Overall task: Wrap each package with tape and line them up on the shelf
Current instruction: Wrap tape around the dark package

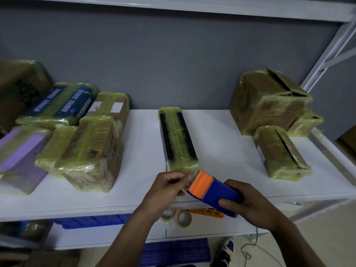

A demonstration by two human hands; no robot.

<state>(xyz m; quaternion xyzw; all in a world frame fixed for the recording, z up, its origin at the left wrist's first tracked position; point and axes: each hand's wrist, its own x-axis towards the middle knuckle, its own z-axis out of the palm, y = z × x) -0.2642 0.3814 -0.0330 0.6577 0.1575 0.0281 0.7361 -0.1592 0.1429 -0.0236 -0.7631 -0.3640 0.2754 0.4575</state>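
At the left, a crowd of taped packages (63, 132) fills the shelf (142, 151) from far back almost to its near edge. Bare white room follows. Then the long black package (178, 139) lies alone, its near end just beyond my left hand (165, 189), which pinches the tape (186, 187) at the orange mouth of the tape dispenser (212, 191). My right hand (248, 203) grips its blue body. More bare shelf, then three taped boxes (269, 105) near the right edge.

Taped black package (178, 140) lengthwise, mid-shelf (221, 151).
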